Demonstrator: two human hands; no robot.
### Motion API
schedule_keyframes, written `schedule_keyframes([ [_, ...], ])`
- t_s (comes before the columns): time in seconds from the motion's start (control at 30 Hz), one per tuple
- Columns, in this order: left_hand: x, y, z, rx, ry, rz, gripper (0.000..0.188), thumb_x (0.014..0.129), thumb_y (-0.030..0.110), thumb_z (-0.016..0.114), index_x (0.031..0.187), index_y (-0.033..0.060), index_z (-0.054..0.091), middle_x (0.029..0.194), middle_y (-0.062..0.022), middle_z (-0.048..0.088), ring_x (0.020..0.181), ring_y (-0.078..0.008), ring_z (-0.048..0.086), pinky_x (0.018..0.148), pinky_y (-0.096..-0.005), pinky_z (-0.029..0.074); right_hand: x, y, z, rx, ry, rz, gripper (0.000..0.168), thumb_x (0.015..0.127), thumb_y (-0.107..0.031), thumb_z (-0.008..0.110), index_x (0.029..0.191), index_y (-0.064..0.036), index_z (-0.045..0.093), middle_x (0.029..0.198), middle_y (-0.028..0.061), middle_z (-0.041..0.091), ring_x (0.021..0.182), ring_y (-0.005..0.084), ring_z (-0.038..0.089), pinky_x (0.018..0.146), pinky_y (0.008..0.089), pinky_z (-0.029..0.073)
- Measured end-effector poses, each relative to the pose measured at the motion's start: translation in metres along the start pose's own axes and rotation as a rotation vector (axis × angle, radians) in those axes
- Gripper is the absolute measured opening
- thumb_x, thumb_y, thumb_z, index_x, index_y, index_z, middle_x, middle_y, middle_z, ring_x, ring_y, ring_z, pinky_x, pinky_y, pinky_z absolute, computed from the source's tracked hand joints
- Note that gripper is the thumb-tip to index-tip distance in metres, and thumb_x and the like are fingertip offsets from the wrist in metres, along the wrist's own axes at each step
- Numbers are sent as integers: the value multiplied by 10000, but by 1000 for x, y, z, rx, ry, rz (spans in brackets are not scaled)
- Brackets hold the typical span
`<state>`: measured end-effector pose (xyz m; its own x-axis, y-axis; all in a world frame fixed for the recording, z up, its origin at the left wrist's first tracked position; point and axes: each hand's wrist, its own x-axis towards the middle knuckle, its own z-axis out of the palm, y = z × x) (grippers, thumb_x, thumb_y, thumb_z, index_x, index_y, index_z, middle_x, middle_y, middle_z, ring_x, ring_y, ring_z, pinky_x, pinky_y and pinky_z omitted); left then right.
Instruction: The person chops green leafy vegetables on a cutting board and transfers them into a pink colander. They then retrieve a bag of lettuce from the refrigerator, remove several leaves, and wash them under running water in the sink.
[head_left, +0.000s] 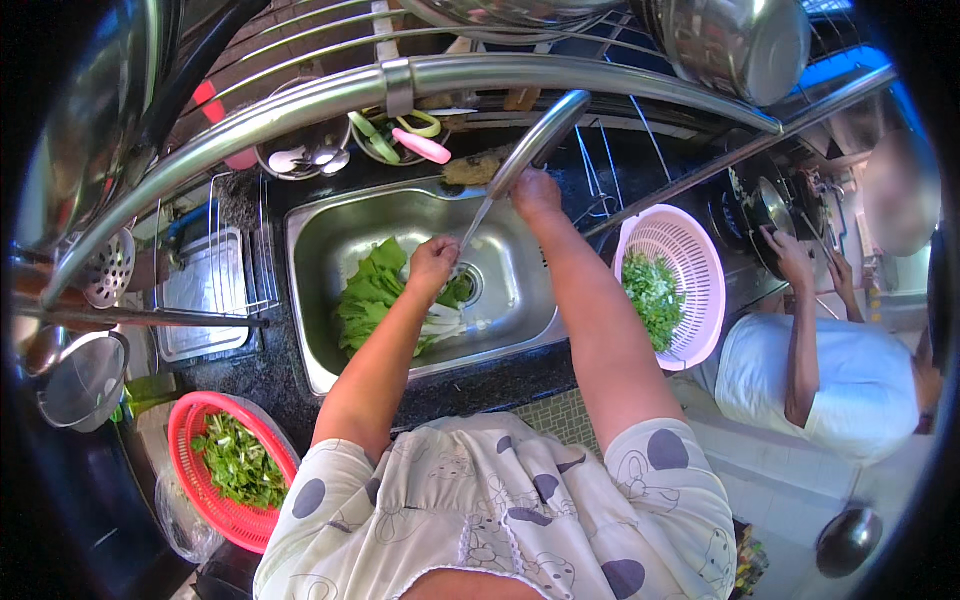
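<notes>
My left hand (433, 264) is over the stainless steel sink (517, 274), its fingers curled beside a thin stream of water. Whether anything is between those fingers, I cannot tell. Leafy greens with white stalks (375, 289) lie in the basin below and to the left, and some leaf pieces rest by the drain (470, 283). Behind the spout of the metal faucet (536, 142), my right hand (537, 196) is closed around the lower part of the faucet, which partly hides the fingers.
A pink colander (709, 300) holds chopped greens at right; a red basket (180, 442) holds cut greens at left. The steel rack rail (600, 71) crosses above the sink. Another person (817, 375) works at a wok on the right. Utensil bowls (304, 169) stand behind the sink.
</notes>
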<state>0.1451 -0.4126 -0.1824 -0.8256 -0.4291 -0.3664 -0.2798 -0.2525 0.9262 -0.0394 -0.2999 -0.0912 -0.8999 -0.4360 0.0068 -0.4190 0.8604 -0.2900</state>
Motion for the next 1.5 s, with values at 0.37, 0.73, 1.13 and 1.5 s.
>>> schedule_keyframes([
  [0.37,-22,-67,-40,608,59,147,157,798,201,645,899,90,690,821,-118,685,742,-232,665,698,-333,506,-92,6,25,620,333,-115,286,822,-242,634,990,-13,598,890,195,600,881,369,580,768,450,467],
  [0.73,-17,-113,-32,763,-105,195,146,776,191,645,867,83,683,804,-137,680,748,-276,667,704,-355,513,-315,122,-87,1925,546,804,665,881,-452,596,1328,-50,311,1201,214,506,1083,343,547,928,483,468],
  [1.13,-22,-135,-57,624,-103,129,129,777,171,655,873,87,680,797,-119,685,730,-230,664,696,-333,508,-282,180,-110,1916,496,809,392,835,-62,409,1186,114,408,1089,296,578,982,423,616,812,491,571],
  [1.5,-21,-147,-60,497,-50,112,135,785,156,651,873,59,684,745,-97,677,662,-174,636,661,-306,504,-165,215,-119,1763,392,661,406,862,-119,512,1189,105,427,1030,278,602,854,373,656,713,412,600],
])
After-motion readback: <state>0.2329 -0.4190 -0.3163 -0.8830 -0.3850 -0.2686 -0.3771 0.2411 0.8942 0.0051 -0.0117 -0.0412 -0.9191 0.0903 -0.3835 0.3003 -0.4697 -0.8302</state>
